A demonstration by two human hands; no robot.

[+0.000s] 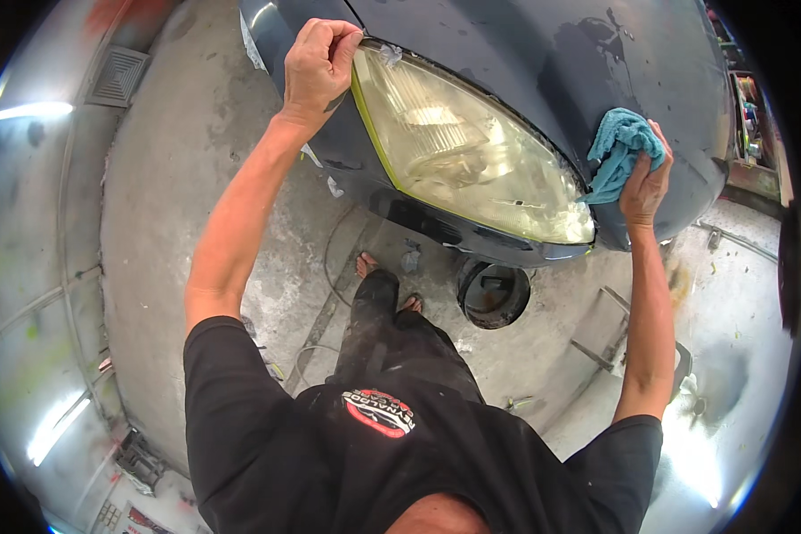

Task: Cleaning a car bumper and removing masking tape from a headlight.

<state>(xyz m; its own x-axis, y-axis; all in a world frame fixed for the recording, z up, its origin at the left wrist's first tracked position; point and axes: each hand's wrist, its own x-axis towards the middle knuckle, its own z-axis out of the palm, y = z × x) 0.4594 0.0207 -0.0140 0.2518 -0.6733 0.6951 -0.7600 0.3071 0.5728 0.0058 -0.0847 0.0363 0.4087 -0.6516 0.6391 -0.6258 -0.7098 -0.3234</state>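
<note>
Cloth [621, 153] sits gripped in the right hand [647, 189], left hand [320, 73] pinched beside the headlight [472, 156].

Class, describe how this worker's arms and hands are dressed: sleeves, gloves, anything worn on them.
Both sleeves, left and right, are short, plain black and part of a black T-shirt. The left forearm and right forearm are bare. The left hand and right hand are ungloved; no wristwatch shows.

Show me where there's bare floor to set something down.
Widest free patch: the concrete floor between the left wall and the left forearm. A smaller one lies between the black bucket and the dark bars at right. Crowded: below the headlight, with the feet, thin cord and bucket.
</note>
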